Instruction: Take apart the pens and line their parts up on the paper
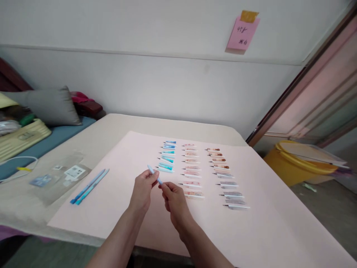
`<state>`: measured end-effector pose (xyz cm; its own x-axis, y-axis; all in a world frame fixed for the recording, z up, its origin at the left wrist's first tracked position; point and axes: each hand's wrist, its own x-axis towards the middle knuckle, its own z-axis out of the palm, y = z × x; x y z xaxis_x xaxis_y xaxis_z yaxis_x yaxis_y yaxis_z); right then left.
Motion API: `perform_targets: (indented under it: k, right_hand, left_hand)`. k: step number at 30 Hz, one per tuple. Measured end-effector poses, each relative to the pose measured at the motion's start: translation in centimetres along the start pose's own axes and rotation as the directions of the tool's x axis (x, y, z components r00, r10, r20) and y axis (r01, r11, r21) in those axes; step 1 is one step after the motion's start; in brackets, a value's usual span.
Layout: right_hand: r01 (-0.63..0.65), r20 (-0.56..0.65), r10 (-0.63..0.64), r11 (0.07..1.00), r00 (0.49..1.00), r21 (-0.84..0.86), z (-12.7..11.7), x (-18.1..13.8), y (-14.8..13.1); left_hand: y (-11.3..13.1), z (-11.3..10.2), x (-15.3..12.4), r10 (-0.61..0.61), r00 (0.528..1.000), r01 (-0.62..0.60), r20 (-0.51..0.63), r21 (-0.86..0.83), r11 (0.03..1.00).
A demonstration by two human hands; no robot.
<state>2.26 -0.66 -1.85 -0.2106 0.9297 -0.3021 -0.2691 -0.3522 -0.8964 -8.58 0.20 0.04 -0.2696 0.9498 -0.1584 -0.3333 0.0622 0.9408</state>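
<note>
A pale blue pen [151,169] slants between my two hands above the pink sheet [125,156]. My left hand [143,186] grips it around the middle with the thumb on top. The fingers of my right hand [172,193] are closed at its lower end, covering that tip. Beyond and beside my hands lie three columns of slim white sticks with dark tips, probably pen refills, paired with coloured pieces: blue and teal ones [167,166], pinkish ones [192,173] and brown to grey ones [233,194]. Two long blue pens [92,188] lie side by side to the left.
Clear plastic bags [63,178] with labels lie at the table's left. A grey cushion [52,106] and a cream ribbed object [25,139] rest beyond that edge. A yellow bin [290,167] stands right of the table. The white wall bears a pink note [242,35].
</note>
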Motion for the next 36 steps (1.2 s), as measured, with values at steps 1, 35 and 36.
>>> perform_targets:
  k: [1,35,36]
  right_hand:
    - [-0.039,0.028,0.038,0.998,0.999,0.042,-0.02,0.01,0.08]
    - [-0.049,-0.029,0.048,0.998,0.998,-0.026,0.57,0.04,0.74]
    - [-0.055,-0.028,0.054,0.998,0.998,-0.021,0.6,0.0,0.71]
  left_hand:
    - [0.02,-0.11,0.05,0.008,1.0,-0.008,-0.001,0.0,1.0]
    - [0.31,-0.29,0.38,0.029,0.995,-0.027,-0.097,0.022,0.999]
    - [0.25,-0.41,0.53,0.02,0.995,-0.018,-0.1,0.023,1.0]
